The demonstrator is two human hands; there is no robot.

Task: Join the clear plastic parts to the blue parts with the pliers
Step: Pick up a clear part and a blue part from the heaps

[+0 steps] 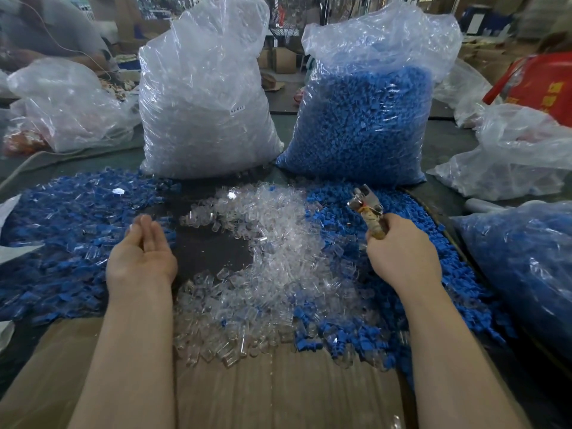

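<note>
My right hand grips the wrapped handles of metal pliers, whose jaws point up and away over a heap of loose blue parts. A pile of clear plastic parts lies in the middle of the table between my arms. My left hand hovers palm up with straight fingers and holds nothing, at the edge of a wide heap of blue and clear pieces on the left.
Two tall plastic bags stand at the back, one of clear parts, one of blue parts. Another bag of blue pieces sits at the right. Cardboard covers the near table edge. More bags and people are at the far side.
</note>
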